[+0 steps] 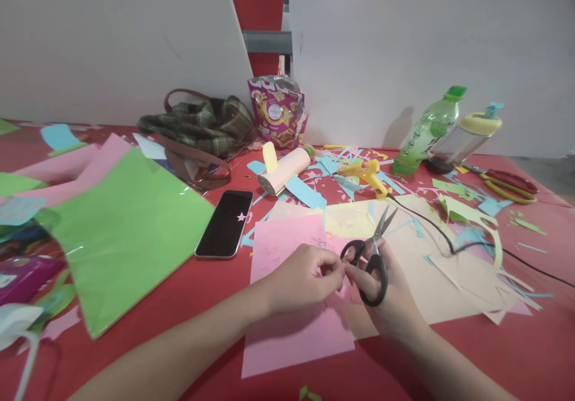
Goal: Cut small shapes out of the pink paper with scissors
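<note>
My right hand (393, 293) holds a pair of black-handled scissors (375, 251), their blades a little apart and pointing up and away from me. My left hand (305, 275) is closed in a pinch, its fingertips meeting those of my right hand. Whatever lies in that pinch is too small to make out. Beneath both hands is a pink paper sheet (287, 341) with small pink scraps on it. To its left a phone (224, 224) lies on the red table, with a tiny pink star (241, 216) on its screen.
Behind the hands lie a paper-covered tube (287, 170) and a yellow glue gun (366, 173), its black cord running right. Green paper (135, 233) spreads at left. A snack bag (278, 114), a plaid bag (202, 122), a green bottle (429, 131) and a yellow-lidded cup (467, 137) stand farther back.
</note>
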`<action>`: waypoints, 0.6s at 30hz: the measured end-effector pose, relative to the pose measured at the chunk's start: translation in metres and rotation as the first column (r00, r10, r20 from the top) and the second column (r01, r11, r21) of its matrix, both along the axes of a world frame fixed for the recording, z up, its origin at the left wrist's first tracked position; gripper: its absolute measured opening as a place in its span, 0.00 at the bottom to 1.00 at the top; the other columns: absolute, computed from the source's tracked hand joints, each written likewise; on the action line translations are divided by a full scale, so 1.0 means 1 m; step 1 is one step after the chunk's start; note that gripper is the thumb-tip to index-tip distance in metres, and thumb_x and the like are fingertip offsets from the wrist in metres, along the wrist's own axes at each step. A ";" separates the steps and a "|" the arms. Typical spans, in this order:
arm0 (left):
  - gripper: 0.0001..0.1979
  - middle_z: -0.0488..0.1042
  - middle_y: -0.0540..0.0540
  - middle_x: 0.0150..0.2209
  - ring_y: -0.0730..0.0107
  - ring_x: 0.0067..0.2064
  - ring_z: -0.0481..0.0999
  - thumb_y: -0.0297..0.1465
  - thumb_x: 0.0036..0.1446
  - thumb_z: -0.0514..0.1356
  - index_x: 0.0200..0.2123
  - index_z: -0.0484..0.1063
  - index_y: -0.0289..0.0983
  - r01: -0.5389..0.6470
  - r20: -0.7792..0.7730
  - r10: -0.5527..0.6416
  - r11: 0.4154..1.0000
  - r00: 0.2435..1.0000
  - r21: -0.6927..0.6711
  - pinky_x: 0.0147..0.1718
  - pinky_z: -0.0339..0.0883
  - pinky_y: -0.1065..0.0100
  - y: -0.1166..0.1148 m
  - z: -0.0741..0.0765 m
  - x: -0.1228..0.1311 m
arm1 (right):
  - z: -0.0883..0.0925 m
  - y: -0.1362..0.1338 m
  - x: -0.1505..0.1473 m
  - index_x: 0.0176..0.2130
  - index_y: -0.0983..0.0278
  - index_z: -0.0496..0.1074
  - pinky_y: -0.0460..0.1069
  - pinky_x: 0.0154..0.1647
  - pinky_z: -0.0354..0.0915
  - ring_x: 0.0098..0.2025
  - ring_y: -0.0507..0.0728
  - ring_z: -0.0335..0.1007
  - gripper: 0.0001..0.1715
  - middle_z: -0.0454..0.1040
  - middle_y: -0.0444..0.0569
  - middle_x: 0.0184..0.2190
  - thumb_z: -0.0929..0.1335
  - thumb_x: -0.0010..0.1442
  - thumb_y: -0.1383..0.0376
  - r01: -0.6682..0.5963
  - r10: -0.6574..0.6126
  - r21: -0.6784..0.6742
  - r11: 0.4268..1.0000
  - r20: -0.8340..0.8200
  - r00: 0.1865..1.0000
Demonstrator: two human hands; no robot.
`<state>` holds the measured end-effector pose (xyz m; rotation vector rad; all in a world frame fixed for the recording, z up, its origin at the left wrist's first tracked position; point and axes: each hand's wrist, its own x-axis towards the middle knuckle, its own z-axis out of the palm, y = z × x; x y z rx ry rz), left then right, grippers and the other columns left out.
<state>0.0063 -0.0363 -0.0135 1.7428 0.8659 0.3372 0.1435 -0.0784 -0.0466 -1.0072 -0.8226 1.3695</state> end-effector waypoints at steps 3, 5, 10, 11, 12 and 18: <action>0.13 0.62 0.52 0.19 0.78 0.23 0.60 0.32 0.52 0.47 0.19 0.61 0.34 -0.032 -0.006 0.031 0.999 0.999 -0.005 0.22 0.54 0.75 0.002 0.003 0.000 | 0.000 0.000 0.000 0.28 0.61 0.57 0.44 0.26 0.57 0.28 0.49 0.60 0.13 0.63 0.41 0.28 0.67 0.48 0.72 -0.001 0.001 0.000 1.000 0.009 1.000; 0.12 0.64 0.51 0.20 0.77 0.24 0.62 0.31 0.51 0.47 0.19 0.62 0.34 -0.060 0.002 0.060 0.998 0.998 0.000 0.24 0.56 0.74 0.003 0.005 0.001 | 0.000 0.000 0.001 0.28 0.61 0.57 0.43 0.24 0.56 0.27 0.49 0.59 0.13 0.63 0.41 0.28 0.67 0.47 0.71 -0.003 0.003 -0.008 1.000 0.028 1.000; 0.11 0.63 0.52 0.19 0.77 0.23 0.63 0.28 0.50 0.47 0.19 0.61 0.34 -0.140 0.049 0.139 0.990 0.989 0.008 0.22 0.56 0.75 0.005 0.002 0.000 | 0.003 -0.001 0.000 0.27 0.61 0.56 0.42 0.22 0.55 0.24 0.48 0.58 0.14 0.62 0.40 0.27 0.68 0.46 0.71 0.015 -0.014 -0.022 1.000 0.063 0.998; 0.11 0.63 0.52 0.19 0.78 0.22 0.62 0.28 0.51 0.46 0.19 0.61 0.34 -0.158 0.062 0.158 0.987 0.986 0.009 0.21 0.56 0.75 0.005 0.001 -0.001 | 0.003 -0.001 0.000 0.27 0.61 0.56 0.43 0.22 0.55 0.24 0.48 0.58 0.14 0.62 0.40 0.27 0.68 0.46 0.71 0.022 -0.020 -0.026 0.999 0.062 0.998; 0.12 0.62 0.53 0.18 0.78 0.21 0.61 0.28 0.51 0.46 0.18 0.60 0.34 -0.173 0.072 0.171 0.985 0.983 0.010 0.21 0.55 0.75 0.005 0.000 -0.001 | 0.004 -0.001 0.000 0.27 0.60 0.56 0.43 0.22 0.55 0.24 0.48 0.58 0.14 0.63 0.40 0.27 0.68 0.46 0.70 0.030 -0.028 -0.030 0.999 0.060 0.998; 0.12 0.63 0.52 0.20 0.77 0.23 0.63 0.29 0.52 0.46 0.20 0.62 0.35 -0.131 0.069 0.130 0.991 0.989 -0.001 0.23 0.57 0.75 0.005 0.000 -0.002 | 0.004 0.000 0.000 0.27 0.60 0.55 0.43 0.24 0.56 0.26 0.48 0.60 0.15 0.63 0.39 0.27 0.68 0.47 0.71 0.078 -0.077 -0.019 0.997 0.043 0.996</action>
